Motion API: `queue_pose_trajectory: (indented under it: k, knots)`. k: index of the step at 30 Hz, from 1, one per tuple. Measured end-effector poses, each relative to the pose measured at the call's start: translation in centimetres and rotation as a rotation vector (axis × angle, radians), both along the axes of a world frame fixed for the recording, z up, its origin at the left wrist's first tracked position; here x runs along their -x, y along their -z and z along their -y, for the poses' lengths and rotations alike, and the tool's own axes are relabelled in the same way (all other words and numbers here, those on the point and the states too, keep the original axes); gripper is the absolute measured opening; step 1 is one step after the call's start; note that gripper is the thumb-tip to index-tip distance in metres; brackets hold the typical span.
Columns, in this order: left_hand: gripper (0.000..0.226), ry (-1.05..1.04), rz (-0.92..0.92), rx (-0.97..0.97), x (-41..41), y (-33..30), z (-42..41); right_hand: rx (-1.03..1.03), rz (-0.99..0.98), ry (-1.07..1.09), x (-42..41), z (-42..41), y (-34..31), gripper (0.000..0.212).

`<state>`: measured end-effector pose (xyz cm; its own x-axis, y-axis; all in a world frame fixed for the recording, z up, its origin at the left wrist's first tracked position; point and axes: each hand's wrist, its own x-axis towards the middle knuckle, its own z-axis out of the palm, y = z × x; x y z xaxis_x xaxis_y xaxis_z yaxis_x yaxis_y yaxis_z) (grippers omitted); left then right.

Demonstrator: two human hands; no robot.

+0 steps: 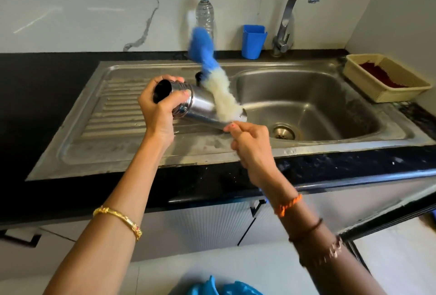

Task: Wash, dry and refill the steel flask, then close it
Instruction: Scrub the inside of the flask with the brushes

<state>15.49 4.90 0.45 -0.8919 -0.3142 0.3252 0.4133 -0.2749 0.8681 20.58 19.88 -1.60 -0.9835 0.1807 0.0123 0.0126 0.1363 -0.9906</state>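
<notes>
Flask: the steel flask (200, 106) lies tilted on its side in the air, over the flat ribbed part of the sink (113, 106). Its dark open mouth points up and to the left.
Left hand: the left hand (160, 110) is curled round the top end of the flask and holds it, with fingers near the mouth.
Right hand: the right hand (250, 146) is closed, pinching something thin just by the bottom end of the flask. What it pinches is too blurred to tell.
Brush: a fluffy brush (212, 75), blue on top and white below, is blurred. It lies across the flask, with the white part touching the steel side.
Small dark thing: a little black thing (199, 77) stands on the sink behind the flask. It is partly hidden.
Behind the sink: a clear bottle with a green cap (204, 15), a blue cup (253, 41) and a tap (289, 18) stand by the wall.
Table: the black table (35, 96) holds a yellow basket (387, 77) at the right, with something dark red in it.
Wrists: a gold bangle (118, 220) on the left, an orange thread (287, 205) on the right.
</notes>
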Motion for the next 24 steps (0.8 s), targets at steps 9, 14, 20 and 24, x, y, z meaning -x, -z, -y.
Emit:
queue_pose_trajectory:
  k: [9,14,20,24]
  knots:
    - [0.03,0.231,-0.049,0.136,0.2,0.4,0.7,-0.191,0.092,0.214,2.0,-3.8,3.6,0.024]
    - [0.072,0.026,0.025,0.074,0.0,-0.2,-1.0,-0.081,-0.104,0.068,-0.7,-1.1,0.6,0.022]
    - [0.04,-0.263,0.173,-0.252,-1.4,-0.1,-4.4,-0.273,-0.043,0.164,0.8,-1.7,3.3,0.02]
    - [0.028,-0.209,0.281,-0.267,-0.7,-1.6,-3.3,-0.304,0.07,0.193,2.1,-3.2,3.6,0.022]
